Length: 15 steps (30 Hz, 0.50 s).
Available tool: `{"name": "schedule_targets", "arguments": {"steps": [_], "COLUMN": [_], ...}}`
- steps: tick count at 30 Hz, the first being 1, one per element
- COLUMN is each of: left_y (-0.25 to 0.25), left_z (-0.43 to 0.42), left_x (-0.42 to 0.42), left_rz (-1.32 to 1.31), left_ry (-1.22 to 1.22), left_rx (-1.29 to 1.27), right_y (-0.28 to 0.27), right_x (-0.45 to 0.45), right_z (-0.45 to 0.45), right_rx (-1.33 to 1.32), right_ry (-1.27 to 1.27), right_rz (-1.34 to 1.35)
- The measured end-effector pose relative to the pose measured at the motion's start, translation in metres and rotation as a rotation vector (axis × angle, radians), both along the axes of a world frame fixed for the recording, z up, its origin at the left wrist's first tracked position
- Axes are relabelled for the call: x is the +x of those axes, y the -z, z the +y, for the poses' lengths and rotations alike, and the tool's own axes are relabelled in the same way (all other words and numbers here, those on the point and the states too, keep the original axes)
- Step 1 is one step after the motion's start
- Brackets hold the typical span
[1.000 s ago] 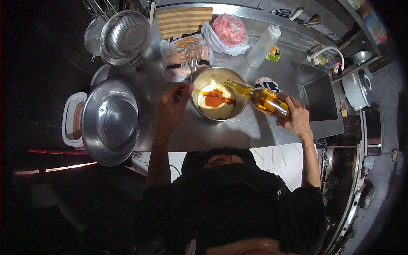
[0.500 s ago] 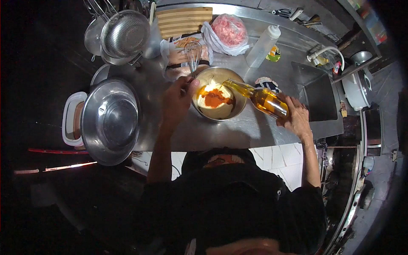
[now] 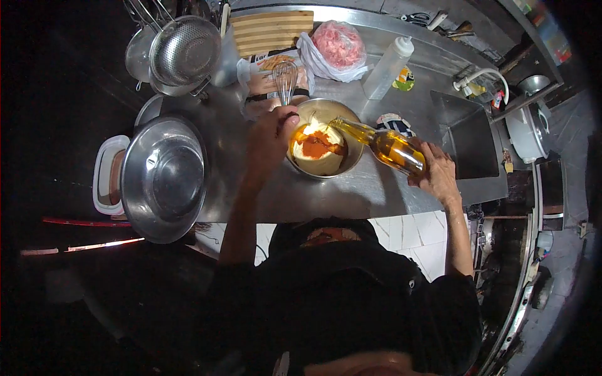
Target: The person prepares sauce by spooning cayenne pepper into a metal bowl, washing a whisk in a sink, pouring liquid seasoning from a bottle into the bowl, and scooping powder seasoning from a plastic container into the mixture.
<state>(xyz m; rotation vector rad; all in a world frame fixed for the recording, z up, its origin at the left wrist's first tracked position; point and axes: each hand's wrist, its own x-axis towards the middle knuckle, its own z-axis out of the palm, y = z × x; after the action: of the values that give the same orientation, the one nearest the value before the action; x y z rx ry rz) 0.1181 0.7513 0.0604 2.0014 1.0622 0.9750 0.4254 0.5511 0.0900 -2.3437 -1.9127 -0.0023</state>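
Note:
My right hand (image 3: 434, 172) is wrapped round the base of a glass bottle (image 3: 395, 150) of golden liquid. The bottle is tilted, its mouth over a metal mixing bowl (image 3: 355, 164). In the bowl lies a pale creamy mass (image 3: 323, 167) with orange-red powder (image 3: 318, 145) on top and yellowish liquid about it. My left hand (image 3: 274, 135), at the bowl's left rim, is closed round the handle of a whisk (image 3: 285, 81), whose wires point up and away from me. The hand hides most of the handle.
A large steel basin (image 3: 164, 182) stands left, near a white plastic tub (image 3: 103, 182). Behind the bowl are a printed food bag (image 3: 260, 81), a bag of pink shreds (image 3: 338, 47), a squeeze bottle (image 3: 389, 69) and a wooden board (image 3: 269, 31). A sink (image 3: 467, 138) is at right; strainers (image 3: 185, 50) hang upper left.
My left hand has shifted and turned slightly at the bowl's rim, still holding the whisk. My right hand and the tilted bottle have stayed almost in place.

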Motion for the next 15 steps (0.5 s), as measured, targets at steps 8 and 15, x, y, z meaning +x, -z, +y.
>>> {"name": "schedule_targets", "arguments": {"steps": [8,15], "left_y": [0.018,0.012], "left_z": [0.009,0.01], "left_x": [0.002,0.009], "left_rz": [0.03,0.181], "left_ry": [0.03,-0.12], "left_rx": [0.129,0.338], "right_y": [0.006,0.044], "right_x": [0.004,0.003], "right_z": [0.0,0.004], "right_rx": [-0.003,0.111], "right_ry": [0.001,0.033], "right_rz": [0.034,0.305]}}
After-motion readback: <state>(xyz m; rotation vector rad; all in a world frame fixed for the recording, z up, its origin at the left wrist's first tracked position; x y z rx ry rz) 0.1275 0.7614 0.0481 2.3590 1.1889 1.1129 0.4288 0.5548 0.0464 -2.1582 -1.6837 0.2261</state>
